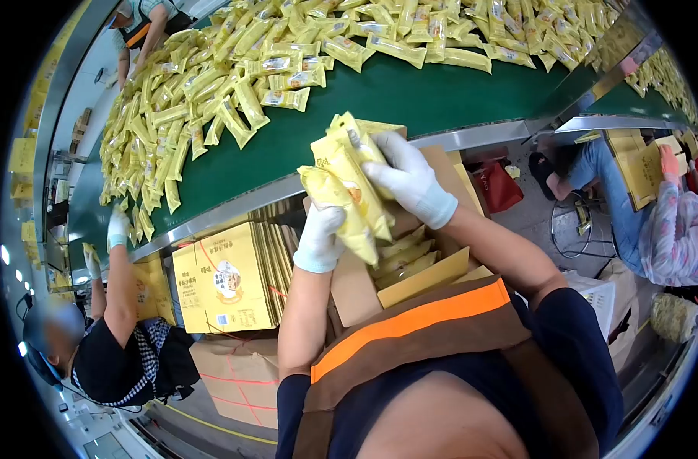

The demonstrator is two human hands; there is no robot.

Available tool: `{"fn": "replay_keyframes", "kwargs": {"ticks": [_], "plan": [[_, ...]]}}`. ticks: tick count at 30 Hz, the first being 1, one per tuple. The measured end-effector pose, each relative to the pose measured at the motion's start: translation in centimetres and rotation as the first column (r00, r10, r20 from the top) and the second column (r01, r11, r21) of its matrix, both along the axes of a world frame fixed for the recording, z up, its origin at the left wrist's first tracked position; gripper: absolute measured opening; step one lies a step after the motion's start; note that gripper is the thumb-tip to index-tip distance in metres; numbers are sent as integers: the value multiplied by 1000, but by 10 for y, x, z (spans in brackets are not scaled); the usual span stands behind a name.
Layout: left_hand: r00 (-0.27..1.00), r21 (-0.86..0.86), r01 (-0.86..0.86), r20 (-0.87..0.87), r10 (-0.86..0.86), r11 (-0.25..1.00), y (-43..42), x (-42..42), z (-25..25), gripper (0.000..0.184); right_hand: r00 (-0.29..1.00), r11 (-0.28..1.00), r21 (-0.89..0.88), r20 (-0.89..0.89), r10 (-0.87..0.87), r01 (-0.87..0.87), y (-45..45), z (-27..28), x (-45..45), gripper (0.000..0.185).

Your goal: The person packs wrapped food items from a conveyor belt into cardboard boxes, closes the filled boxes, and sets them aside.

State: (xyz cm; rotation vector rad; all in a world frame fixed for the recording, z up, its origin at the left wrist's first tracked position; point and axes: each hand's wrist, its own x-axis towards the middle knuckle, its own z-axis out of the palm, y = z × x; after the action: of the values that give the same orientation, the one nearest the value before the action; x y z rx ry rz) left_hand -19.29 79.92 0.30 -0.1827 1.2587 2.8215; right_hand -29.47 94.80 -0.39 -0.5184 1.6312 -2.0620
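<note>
Several long yellow snack packets [343, 180] are bunched upright between my two gloved hands, above an open cardboard box. My left hand [319, 239], in a white glove, grips the bunch from its lower left side. Around the upper right side of the same bunch, my right hand [411, 180] is closed, also gloved in white. Below the hands, the open cardboard box [425, 284] has its flaps folded out, and more yellow packets [401, 256] stand in a row inside it. The fingertips behind the bunch are partly hidden.
A green conveyor belt [456, 92] heaped with yellow packets [249, 57] runs ahead, edged by a metal rail [486, 134]. Flattened yellow cartons [222, 279] are stacked at left on a strapped box [238, 379]. Co-workers are at left, upper left and right. A red bag [499, 186] lies beyond the box.
</note>
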Motion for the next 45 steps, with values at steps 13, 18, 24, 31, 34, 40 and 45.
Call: {"fn": "replay_keyframes", "kwargs": {"ticks": [13,18,24,31,34,40,45], "plan": [[999,4,46,5,-46,999,2,1,-12,97,977,958,-236,172,-125,164,103,27,-29,43],[972,320,226,-141,-190,920,-10,-12,-25,89,902,690,598,-148,-405,407,315,-7,18,43],[962,299,214,-231,-147,930,-2,-7,-33,86,904,-25,991,-133,-406,134,560,-68,202,63],[990,224,72,-138,-42,972,15,-9,-29,80,678,280,684,-723,136,673,346,-11,71,53],[995,189,44,-99,-26,981,23,-1,-21,74,760,792,485,-649,43,370,184,70,47,52],[989,-130,-129,-95,117,983,25,-5,-17,67,841,892,452,-490,230,19,35,30,29,69],[993,-9,-119,-10,119,993,19,1,-30,85,902,961,266,-429,50,73,27,14,30,50]]}}
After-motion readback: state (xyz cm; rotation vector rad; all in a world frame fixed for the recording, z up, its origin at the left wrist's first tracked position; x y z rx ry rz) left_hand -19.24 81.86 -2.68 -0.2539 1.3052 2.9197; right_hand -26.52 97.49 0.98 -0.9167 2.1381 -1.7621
